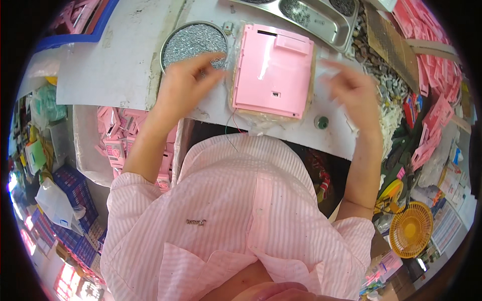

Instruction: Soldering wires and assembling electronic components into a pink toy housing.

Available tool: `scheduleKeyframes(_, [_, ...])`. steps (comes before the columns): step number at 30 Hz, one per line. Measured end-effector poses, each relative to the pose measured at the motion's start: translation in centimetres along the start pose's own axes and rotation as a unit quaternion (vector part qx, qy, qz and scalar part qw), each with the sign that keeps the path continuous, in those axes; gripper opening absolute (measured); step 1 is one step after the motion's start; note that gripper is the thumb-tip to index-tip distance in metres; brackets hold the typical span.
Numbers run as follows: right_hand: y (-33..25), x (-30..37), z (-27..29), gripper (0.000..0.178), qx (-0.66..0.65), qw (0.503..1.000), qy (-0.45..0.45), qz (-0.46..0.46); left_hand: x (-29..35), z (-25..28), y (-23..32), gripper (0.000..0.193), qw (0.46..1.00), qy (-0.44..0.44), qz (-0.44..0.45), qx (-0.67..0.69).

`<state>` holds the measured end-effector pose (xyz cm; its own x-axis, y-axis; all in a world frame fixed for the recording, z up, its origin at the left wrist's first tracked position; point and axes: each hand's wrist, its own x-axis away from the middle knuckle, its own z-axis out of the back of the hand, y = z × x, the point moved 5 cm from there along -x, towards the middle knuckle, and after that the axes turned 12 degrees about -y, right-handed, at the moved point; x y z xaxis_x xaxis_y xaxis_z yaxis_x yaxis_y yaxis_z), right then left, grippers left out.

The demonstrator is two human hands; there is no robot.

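A flat pink plastic panel, with a slot and a raised bar at its far end, lies on a plastic-wrapped pad in front of me. Left of it, my left hand hovers over the near edge of a round metal bowl full of small silver metal pieces. Its thumb and forefinger are stretched apart, and nothing shows between them. My right hand is in the air just right of the panel, apart from it. Motion smears its fingers, so whether they hold anything is unclear. Thin wires hang from the panel's near edge.
A steel tray with small metal parts stands at the far right. Dark and white small parts are heaped beyond the right hand. A small green round piece sits near the table edge. Below left is a bin of pink parts.
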<state>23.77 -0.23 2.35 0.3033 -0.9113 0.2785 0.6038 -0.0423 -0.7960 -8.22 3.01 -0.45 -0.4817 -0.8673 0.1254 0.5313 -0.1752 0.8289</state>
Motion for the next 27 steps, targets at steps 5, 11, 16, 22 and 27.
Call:
scheduleKeyframes(5, [-2.4, -4.8, 13.7, 0.027, -0.186, 0.871, 0.376, 0.256, -2.8, 2.1, -1.3, 0.01, 0.96, 0.041, -0.125, -0.246])
scheduleKeyframes(11, [-9.6, -6.6, 10.4, 0.059, -0.106, 0.926, 0.262, 0.251, -3.0, 3.3, -1.6, 0.013, 0.944, 0.122, -0.073, -0.296])
scheduleKeyframes(16, [-10.0, -5.2, 4.7, 0.038, -0.24, 0.891, 0.15, 0.355, -3.3, 3.9, -2.4, 0.014, 0.99, -0.008, 0.066, -0.124])
scheduleKeyframes(22, [-10.3, -0.5, -1.4, 0.047, -0.421, 0.824, 0.003, 0.38, 0.4, -2.6, 5.9, 0.016, 0.958, -0.036, -0.265, -0.104])
scheduleKeyframes(27, [-12.3, 2.0, -3.0, 0.047, -0.365, 0.86, 0.054, 0.352, 0.9, -4.2, 7.4, 0.018, 0.939, 0.013, -0.332, -0.093])
